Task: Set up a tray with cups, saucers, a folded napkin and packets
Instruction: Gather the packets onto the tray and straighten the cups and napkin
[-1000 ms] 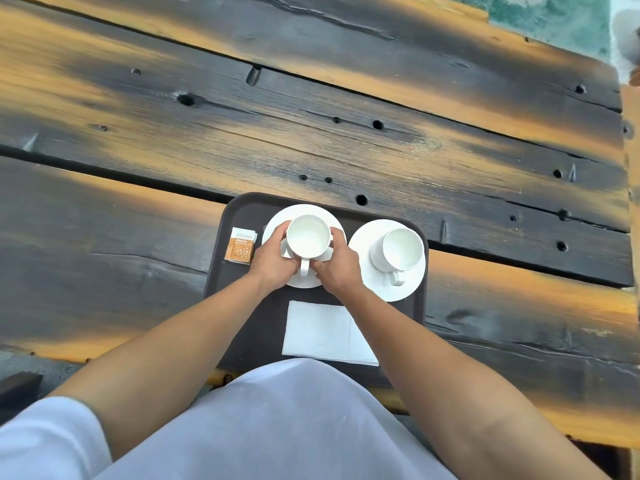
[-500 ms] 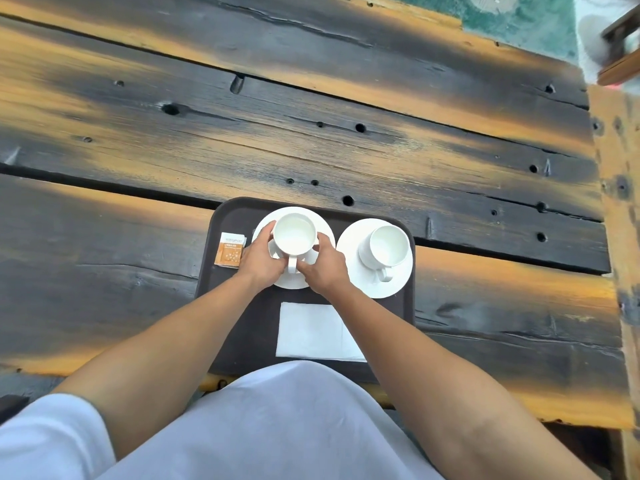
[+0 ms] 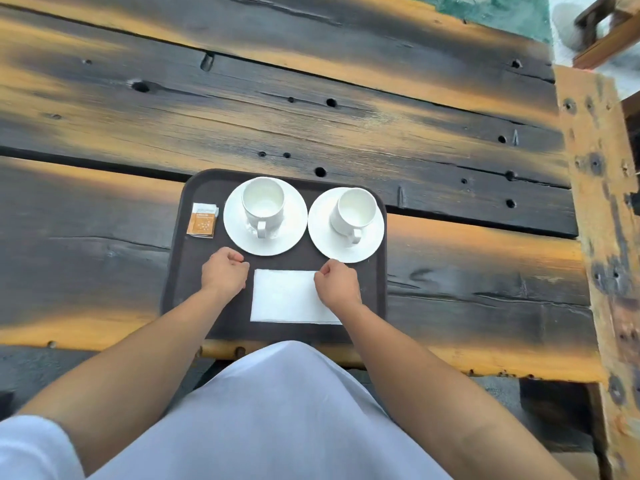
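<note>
Low in the frame, both hands have come back from the left cup, which they were holding between them half a second ago, to the near part of the brown tray (image 3: 181, 271). The left hand (image 3: 224, 271) hovers with fingers loosely curled and empty, just beside the upper left corner of the folded white napkin (image 3: 285, 296). The right hand (image 3: 337, 284) is curled over the napkin's upper right corner; whether it pinches the paper or only rests there cannot be told. The napkin lies flat on the tray's near middle.

Letting go suggests the cup is settled, and the napkin looks like the next thing to be straightened.

Further up, the left saucer (image 3: 237, 233) carries the left cup (image 3: 263, 202), upright and empty, handle toward the bottom of the frame. Just right of it, the right saucer (image 3: 322, 239) holds the right cup (image 3: 356, 211), likewise empty. The two saucers are nearly touching. Left of them lies a small stack of orange-and-white packets (image 3: 202, 221). All required items appear to be aboard. Beyond stretches the charred plank table (image 3: 311, 116).
</note>
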Available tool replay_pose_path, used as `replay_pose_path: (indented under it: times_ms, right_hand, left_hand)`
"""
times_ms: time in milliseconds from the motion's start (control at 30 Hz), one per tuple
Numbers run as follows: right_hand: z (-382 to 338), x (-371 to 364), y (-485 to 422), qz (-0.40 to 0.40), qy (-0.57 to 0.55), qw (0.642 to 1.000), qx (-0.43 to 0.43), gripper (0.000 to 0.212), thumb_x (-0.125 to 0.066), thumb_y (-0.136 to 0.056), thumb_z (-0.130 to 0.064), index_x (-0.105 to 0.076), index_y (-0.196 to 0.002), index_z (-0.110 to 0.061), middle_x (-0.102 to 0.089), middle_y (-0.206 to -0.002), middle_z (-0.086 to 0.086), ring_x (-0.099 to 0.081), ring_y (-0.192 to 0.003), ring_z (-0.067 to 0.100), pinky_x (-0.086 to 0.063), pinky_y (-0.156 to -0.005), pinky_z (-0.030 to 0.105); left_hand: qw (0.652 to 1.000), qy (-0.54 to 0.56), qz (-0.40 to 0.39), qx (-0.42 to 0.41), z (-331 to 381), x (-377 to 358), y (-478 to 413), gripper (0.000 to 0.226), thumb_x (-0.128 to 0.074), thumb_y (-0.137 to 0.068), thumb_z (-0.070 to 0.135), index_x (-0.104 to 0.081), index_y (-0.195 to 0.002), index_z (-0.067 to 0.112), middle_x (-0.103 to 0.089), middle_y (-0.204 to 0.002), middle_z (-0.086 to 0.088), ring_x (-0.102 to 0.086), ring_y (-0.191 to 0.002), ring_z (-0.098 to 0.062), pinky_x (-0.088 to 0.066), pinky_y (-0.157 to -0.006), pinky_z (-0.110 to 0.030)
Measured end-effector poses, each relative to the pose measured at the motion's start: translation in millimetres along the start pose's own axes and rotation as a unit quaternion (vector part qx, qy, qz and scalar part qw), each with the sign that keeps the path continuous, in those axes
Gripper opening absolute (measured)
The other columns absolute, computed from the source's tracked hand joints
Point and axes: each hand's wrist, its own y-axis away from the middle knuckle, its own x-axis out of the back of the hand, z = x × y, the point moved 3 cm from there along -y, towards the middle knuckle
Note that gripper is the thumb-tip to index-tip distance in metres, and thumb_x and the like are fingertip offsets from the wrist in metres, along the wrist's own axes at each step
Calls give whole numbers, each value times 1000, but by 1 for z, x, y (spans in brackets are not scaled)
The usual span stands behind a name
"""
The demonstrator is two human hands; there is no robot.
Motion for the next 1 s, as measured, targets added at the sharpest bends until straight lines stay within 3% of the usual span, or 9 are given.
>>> replay_pose_path:
  times_ms: [133,267,400,533,800,933,1000]
  right_hand:
    - [41,13,8,-10,12,1000,-16,15,-48,-90,-23,-58,-96,-14,-62,-103,7,-61,-89,29,-50,-70,33]
    - [75,16,9,-33,30,999,-30,18,-55,-92,-25,-59,-103,-11,-64,-107,10,-63,-93,30,-52,-72,34]
    - [95,6,7,-42,4,998,-36,18,-64,-92,-26,-58,-93,-10,-69,-107,15,-66,-104,33,-57,-87,40]
    - [94,-6,10,-42,-40,998,-38,18,-67,-88,-19,-52,-86,-10,-69,-107,20,-69,-104,34,-58,-87,47]
    - [85,-26,15,-57,-91,994,-18,15,-66,-85,-6,-51,-87,-11,-49,-85,2,-66,-111,35,-57,-91,48]
    - [90,-22,18,-37,-131,990,-39,13,-63,-84,-2,-58,-89,-12,-55,-112,9,-68,-102,35,-59,-87,46]
    - [94,-17,18,-24,-139,989,-52,14,-63,-83,0,-60,-90,-11,-57,-115,12,-70,-96,33,-61,-83,45]
  left_hand:
    - [994,-109,22,-3,-30,-18,33,29,-64,-92,20,-60,-119,10,-68,-112,-11,-62,-110,-32,-49,-89,-34]
    - [987,-150,55,6,-41,-29,51,49,-64,-91,22,-53,-136,4,-58,-129,-18,-57,-117,-35,-47,-95,-40]
    - [986,-151,73,13,-46,-37,62,48,-67,-91,25,-55,-133,4,-56,-132,-18,-56,-119,-36,-47,-95,-41]
    - [985,-149,88,13,-47,-39,65,43,-70,-89,21,-60,-127,4,-62,-128,-16,-54,-123,-34,-47,-95,-39]
    - [990,-57,122,46,-61,-37,71,34,-72,-86,14,-66,-120,11,-70,-119,-10,-57,-121,-31,-46,-99,-37]
    - [990,3,121,77,-63,-40,73,33,-74,-80,9,-68,-112,15,-71,-115,-10,-61,-116,-30,-51,-98,-36]
    - [989,32,118,88,-62,-43,73,30,-72,-76,4,-67,-103,18,-71,-111,-12,-63,-111,-30,-54,-95,-36]
